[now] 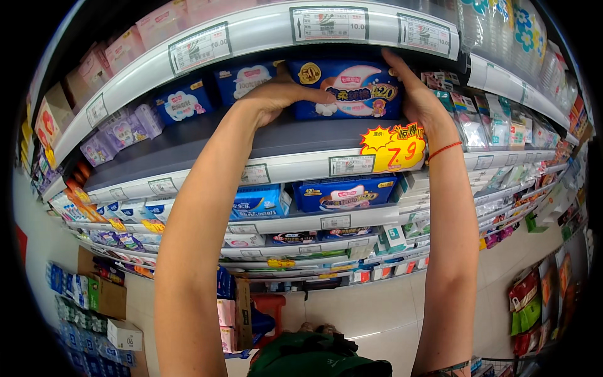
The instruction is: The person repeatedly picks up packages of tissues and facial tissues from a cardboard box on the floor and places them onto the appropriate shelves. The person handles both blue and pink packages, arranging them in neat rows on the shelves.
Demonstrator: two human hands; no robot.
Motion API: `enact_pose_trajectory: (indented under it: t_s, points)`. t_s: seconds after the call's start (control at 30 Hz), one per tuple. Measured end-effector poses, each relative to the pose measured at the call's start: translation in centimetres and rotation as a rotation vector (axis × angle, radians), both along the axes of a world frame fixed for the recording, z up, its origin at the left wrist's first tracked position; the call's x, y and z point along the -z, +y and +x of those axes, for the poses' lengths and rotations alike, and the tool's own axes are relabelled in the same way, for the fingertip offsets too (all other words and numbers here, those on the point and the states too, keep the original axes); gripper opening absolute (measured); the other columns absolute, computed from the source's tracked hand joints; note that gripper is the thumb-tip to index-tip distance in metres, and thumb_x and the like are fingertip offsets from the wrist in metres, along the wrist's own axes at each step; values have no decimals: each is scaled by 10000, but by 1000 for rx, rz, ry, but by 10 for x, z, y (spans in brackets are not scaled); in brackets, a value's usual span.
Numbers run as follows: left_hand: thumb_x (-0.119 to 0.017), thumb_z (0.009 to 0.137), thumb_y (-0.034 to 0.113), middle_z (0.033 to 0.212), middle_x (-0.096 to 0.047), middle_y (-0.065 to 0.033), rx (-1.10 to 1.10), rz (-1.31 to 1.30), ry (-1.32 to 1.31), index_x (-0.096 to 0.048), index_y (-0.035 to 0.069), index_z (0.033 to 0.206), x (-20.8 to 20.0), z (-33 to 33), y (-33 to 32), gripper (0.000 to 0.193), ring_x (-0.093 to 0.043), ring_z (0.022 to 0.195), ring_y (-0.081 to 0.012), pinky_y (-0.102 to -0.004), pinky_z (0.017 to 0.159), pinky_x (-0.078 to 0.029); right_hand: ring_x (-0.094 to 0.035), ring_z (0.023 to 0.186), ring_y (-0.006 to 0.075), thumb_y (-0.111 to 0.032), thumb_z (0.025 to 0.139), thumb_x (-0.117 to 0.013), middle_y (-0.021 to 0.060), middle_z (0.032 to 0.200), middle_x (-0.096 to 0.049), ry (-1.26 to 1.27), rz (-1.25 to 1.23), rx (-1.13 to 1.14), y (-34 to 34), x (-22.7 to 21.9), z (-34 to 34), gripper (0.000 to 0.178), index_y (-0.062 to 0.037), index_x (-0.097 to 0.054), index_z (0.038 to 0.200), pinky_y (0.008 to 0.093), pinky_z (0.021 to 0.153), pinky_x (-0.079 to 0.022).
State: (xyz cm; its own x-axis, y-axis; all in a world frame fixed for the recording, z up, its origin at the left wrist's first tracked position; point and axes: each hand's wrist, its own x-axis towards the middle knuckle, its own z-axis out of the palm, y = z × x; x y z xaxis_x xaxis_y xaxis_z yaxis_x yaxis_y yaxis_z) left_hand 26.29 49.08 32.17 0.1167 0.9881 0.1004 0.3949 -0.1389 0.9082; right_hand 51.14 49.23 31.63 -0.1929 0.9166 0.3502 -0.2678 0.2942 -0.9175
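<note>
Both my hands hold a dark blue pack of sanitary pads on the upper shelf. My left hand grips its left end, with the thumb lying across the front and the other fingers mostly hidden behind. At the right end, my right hand presses its palm and thumb against the side; its other fingers are largely out of sight. Just left of the left hand, a blue pack with a white cloud print stands farther back. Another similar blue pack is beyond it, followed by purple packs.
A price rail with a yellow and red tag runs below my hands. Another rail hangs close above. Lower shelves carry more packs, including a blue one. Cartons and a red basket or cart stand on the floor.
</note>
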Motion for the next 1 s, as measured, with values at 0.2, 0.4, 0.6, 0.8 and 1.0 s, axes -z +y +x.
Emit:
enact_pose_trajectory:
  t_s: [0.2, 0.4, 0.6, 0.8, 1.0]
  points:
    - [-914, 694, 230, 1237, -645, -154, 39, -31, -49, -602, -16, 1269, 1, 2, -1, 699, -547, 1232, -216, -300, 1093, -364, -640, 1103, 219, -564, 804, -746, 148, 1238, -654, -63, -46, -22, 3, 1, 2, 792, -39, -553, 1365, 333, 997, -488]
    - [-895, 719, 224, 1233, -648, -159, 3, -32, -26, -629, -8, 1248, 1, 2, -5, 636, -557, 1213, -201, -298, 1078, -382, -637, 1108, 222, -549, 840, -716, 157, 1253, -647, -96, -59, -60, -1, -1, 1, 763, -39, -543, 1380, 328, 999, -487]
    - [-886, 721, 308, 1220, -647, -196, 85, -142, -30, -653, -23, 1216, -11, 9, -34, 640, -534, 1240, -230, -308, 1070, -366, -643, 1098, 217, -554, 874, -678, 176, 1249, -648, -189, -14, -67, -3, -3, 8, 748, 3, -551, 1358, 325, 983, -499]
    - [-931, 610, 410, 1239, -607, -304, 98, -104, -26, -459, -121, 1356, -5, 10, -45, 1030, -589, 1196, -319, -315, 1004, -457, -667, 1047, 201, -657, 834, -659, 183, 1172, -679, -365, -58, -46, -19, -7, 21, 883, 101, -571, 1278, 317, 930, -524]
    - [-894, 707, 266, 1193, -671, -144, -6, -60, 105, -610, 11, 1271, -4, 17, -58, 682, -589, 1149, -221, -339, 1021, -425, -667, 1036, 205, -664, 804, -683, 180, 1119, -696, -339, -4, 67, -47, -9, 21, 853, 81, -629, 1215, 295, 925, -504]
